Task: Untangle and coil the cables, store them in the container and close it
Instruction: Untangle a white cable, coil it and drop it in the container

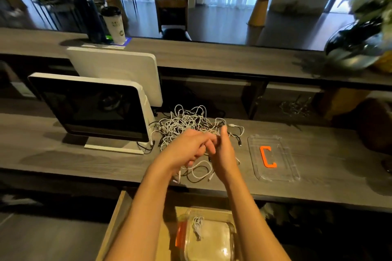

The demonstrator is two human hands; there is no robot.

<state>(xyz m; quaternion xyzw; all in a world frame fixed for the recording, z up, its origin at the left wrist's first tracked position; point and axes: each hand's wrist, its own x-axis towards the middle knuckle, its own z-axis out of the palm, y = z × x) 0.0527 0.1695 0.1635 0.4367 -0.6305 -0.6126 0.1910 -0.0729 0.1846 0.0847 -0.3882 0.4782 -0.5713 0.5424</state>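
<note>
Desk [63, 161], taken left to right with the tangle [186, 125] as landmark. Left of the tangle: monitor [89, 106] on its stand, idle. The tangle itself: white and black cables heaped mid-desk, loose loops trailing toward the near edge. Just before the tangle, over those loops: left hand [191, 146], fingers curled narrow around a white strand; right hand [222, 150] touching it, fingers pinched on the same cable, though the exact contact is hidden. Right of the tangle: clear lid [273, 174] lying flat, orange clip [267, 156] on it. Below the tangle, under the desk edge: container [209, 239], open, with one small white coil [197, 225] inside. Step in hand, by judgement: freeing or winding a single cable; most remain knotted. Next move calls for drawing that strand clear, looping it tight, then lowering it into the container.
</note>
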